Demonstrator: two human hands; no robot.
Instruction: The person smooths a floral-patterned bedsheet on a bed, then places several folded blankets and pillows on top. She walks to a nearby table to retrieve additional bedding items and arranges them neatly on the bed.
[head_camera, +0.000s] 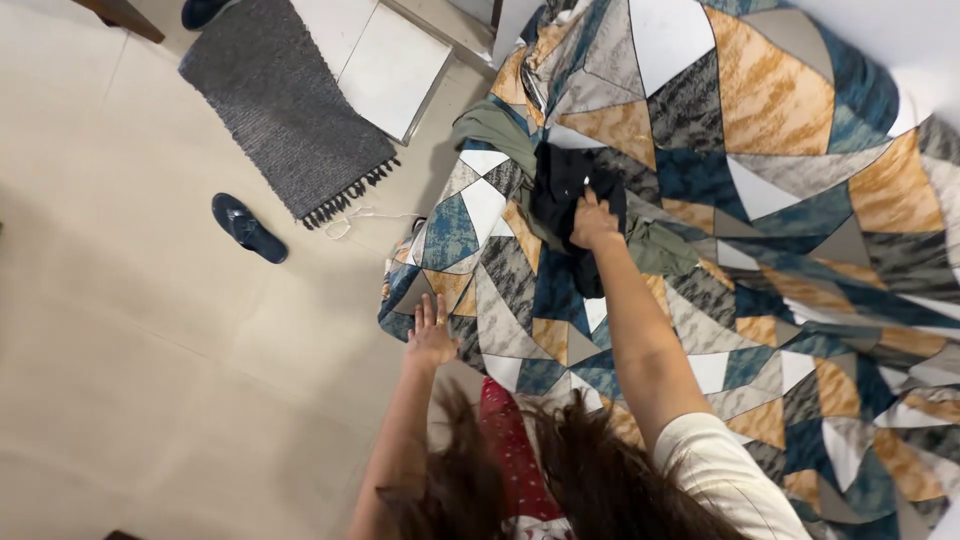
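Nearest the camera, the person's dark hair and a white sleeve filled the bottom of the view. The left hand lay flat with fingers spread wide on the near edge of the bed, pressing the patterned bedspread where it hung toward the floor; it held nothing. Further in, the right hand was closed on a black garment, fingers bunched into the cloth near its lower end. The garment lay crumpled near the left edge of the bed, over an olive-green garment that showed on both sides of it.

Judgement: the black piece looked soft, light and limp; it would sag and trail, so a hem or shoulder seam would give the surest hold. Not fragile, not slippery.

No containers in view.

Beyond the bed's edge, on the tiled floor: 1 dark slipper, a grey fringed mat, and a second slipper at the top edge.
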